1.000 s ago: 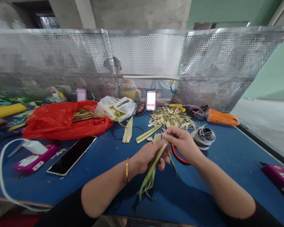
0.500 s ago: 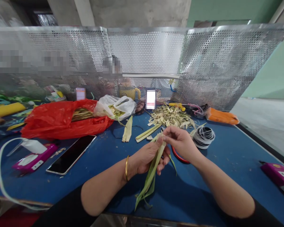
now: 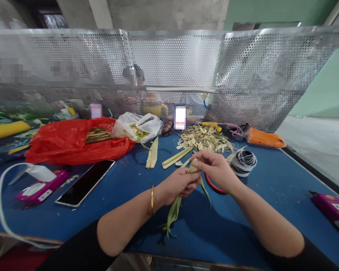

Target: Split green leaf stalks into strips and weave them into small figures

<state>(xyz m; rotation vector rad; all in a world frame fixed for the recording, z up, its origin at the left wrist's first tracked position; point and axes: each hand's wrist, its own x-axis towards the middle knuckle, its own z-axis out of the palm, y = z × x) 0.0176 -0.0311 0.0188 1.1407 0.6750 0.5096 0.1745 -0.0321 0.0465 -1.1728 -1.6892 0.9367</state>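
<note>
A bundle of green corn husks (image 3: pixel 173 213) runs down through my left hand (image 3: pixel 178 184), whose fingers are wrapped round it. At its upper, paler end my right hand (image 3: pixel 211 165) pinches the husk between thumb and fingers. Beside my right wrist, partly under it, lie scissors with a red handle (image 3: pixel 214 185). Beyond my hands are pale green husk strips (image 3: pixel 176 158) and one flat husk piece (image 3: pixel 152 153). A heap of shredded husk (image 3: pixel 205 137) lies farther back.
To the left lie a red plastic bag (image 3: pixel 62 141), a white bag (image 3: pixel 141 126), a black phone (image 3: pixel 86 183) and a purple power strip (image 3: pixel 43 186). On the right are a wire spool (image 3: pixel 243 163), an orange packet (image 3: pixel 265 138) and another power strip (image 3: pixel 333 210). Perforated metal panels (image 3: pixel 172 60) stand behind.
My left fingers have closed more tightly round the husks, and the hanging ends have swung up and slightly right. My right hand stays at the top end.
</note>
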